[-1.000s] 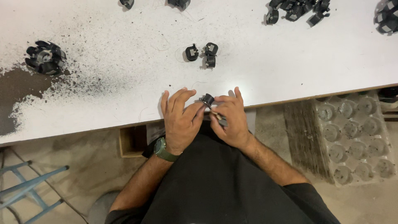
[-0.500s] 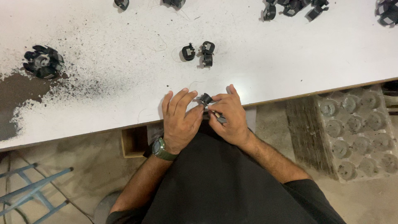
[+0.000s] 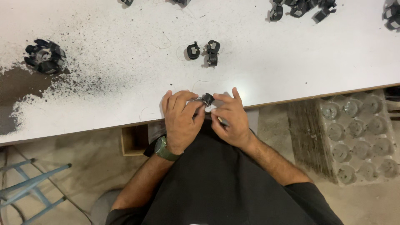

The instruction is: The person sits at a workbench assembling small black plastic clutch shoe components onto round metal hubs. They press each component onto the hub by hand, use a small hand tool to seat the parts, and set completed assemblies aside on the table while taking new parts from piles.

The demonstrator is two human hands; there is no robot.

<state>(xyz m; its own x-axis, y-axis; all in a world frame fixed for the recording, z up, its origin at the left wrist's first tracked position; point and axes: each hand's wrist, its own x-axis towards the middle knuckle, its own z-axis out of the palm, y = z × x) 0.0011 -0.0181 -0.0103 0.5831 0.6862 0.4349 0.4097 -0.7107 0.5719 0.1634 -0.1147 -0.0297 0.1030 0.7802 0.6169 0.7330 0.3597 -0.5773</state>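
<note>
My left hand [image 3: 182, 119] and my right hand [image 3: 230, 119] meet at the near edge of the white table [image 3: 125, 83]. Between their fingertips is a small black part [image 3: 206, 99], pinched from both sides. A thin metal tool [image 3: 223, 121] pokes out under my right hand's fingers. My left wrist wears a green watch [image 3: 163, 149]. A little beyond my hands, three similar small black parts [image 3: 204, 51] lie on the table.
A round black assembly [image 3: 44, 56] sits at the table's left amid dark dust and a brown worn patch [image 3: 16, 89]. More black parts [image 3: 302, 8] lie at the far edge. A tray of round items [image 3: 360, 133] stands on the floor at right; a blue frame [image 3: 31, 183] at lower left.
My hands stay at the table edge with the small part between them; the fingers have shifted only slightly. The view has drifted a little.
</note>
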